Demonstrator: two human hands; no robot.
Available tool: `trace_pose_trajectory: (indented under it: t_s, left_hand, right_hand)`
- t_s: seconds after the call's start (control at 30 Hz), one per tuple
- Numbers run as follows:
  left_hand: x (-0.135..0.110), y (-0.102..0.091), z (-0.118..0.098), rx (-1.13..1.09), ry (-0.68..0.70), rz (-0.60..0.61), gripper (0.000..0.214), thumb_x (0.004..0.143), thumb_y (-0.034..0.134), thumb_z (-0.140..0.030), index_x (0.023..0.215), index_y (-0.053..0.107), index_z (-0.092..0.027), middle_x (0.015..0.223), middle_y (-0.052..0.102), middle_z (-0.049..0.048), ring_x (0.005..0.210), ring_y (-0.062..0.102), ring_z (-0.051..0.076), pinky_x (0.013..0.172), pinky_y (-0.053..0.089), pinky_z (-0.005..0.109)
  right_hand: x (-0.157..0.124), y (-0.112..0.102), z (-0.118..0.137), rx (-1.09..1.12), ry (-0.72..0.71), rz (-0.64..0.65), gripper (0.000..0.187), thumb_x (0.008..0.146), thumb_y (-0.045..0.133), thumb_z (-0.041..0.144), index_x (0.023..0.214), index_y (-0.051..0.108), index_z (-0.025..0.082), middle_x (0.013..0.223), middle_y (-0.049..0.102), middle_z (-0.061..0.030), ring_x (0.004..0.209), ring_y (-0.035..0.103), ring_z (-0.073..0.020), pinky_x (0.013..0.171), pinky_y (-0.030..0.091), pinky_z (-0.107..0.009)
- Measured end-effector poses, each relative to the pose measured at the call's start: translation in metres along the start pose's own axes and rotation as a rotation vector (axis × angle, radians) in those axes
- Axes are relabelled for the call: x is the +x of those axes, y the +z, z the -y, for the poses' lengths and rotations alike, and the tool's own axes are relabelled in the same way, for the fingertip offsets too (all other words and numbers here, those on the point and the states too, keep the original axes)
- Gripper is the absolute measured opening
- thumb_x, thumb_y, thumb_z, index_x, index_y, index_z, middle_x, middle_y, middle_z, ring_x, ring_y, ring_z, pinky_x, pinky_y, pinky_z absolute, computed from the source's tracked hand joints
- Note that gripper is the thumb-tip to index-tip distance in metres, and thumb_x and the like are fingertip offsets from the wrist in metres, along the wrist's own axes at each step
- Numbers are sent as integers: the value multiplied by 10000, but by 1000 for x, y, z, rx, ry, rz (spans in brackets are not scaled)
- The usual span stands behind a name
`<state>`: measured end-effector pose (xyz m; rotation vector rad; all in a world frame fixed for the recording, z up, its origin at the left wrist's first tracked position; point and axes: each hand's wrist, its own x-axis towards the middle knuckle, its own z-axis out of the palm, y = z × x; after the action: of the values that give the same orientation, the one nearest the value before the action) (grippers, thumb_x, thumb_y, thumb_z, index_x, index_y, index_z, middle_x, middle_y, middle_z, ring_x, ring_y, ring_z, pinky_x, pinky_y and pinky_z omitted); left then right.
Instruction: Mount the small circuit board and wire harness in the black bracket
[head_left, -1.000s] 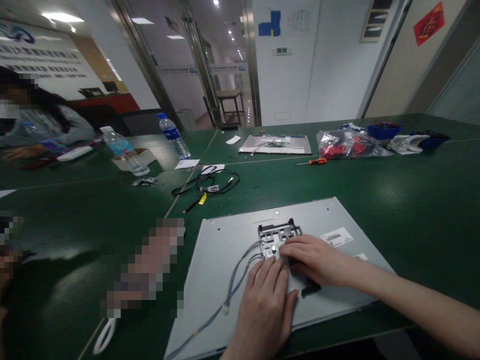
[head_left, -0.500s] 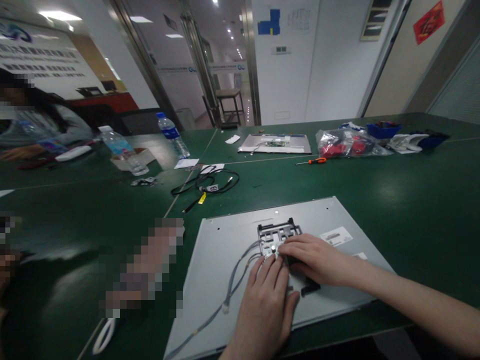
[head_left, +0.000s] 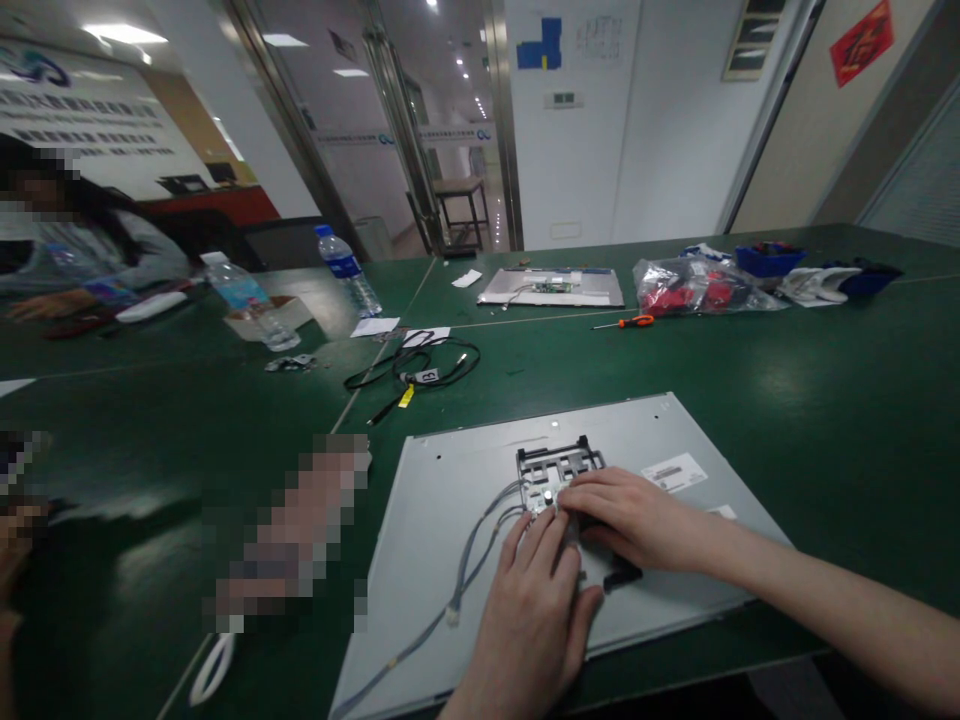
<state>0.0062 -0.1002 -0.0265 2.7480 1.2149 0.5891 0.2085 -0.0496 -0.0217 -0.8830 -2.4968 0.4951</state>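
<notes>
A flat grey display panel (head_left: 427, 510) lies on the green table, its back facing up. Near its middle sits a black mounting bracket (head_left: 525, 462) with a small circuit board (head_left: 538, 497) in it. My left hand (head_left: 536, 605) is at the bracket's near left edge, fingers bent onto it and thumb held apart. From the right my right hand (head_left: 637, 515) curls over the bracket's right side, its fingertips at the board. Grey cables (head_left: 466, 560) run from the board's left side across the panel. What lies under my fingers is hidden.
Beyond the panel are a coiled black cable (head_left: 454, 375), an orange screwdriver (head_left: 634, 321), a second panel (head_left: 502, 288) and a plastic bag (head_left: 686, 290). Two bottles (head_left: 259, 310) (head_left: 349, 270) are back left. Another person (head_left: 127, 240) sits at far left.
Both hands stay at the bracket. My left fingers have bent slightly more and the thumb has shifted a little to the right. The panel has not visibly moved.
</notes>
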Motion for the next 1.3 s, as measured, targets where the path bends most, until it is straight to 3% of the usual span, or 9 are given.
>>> trace_pose_trajectory:
  t_s: [0.33, 1.3]
  left_hand:
    - [1, 0, 0, 13, -17, -5, 443, 892, 548, -321, 1299, 495, -154, 1355, 538, 116, 1283, 462, 294, 1102, 324, 517]
    - [0, -1, 0, 17, -1, -28, 302, 893, 543, -287, 1168, 582, -167, 1271, 597, 86, 1209, 516, 279, 1093, 336, 521]
  right_hand:
    - [-1, 3, -2, -15, -2, -12, 351, 929, 539, 181, 1278, 526, 155, 1227, 614, -113, 1156, 543, -209, 1007, 457, -386]
    - [-1, 2, 0, -6, 2, 2, 336, 947, 528, 189, 1282, 519, 170, 1237, 609, -99, 1186, 522, -203, 1021, 439, -381]
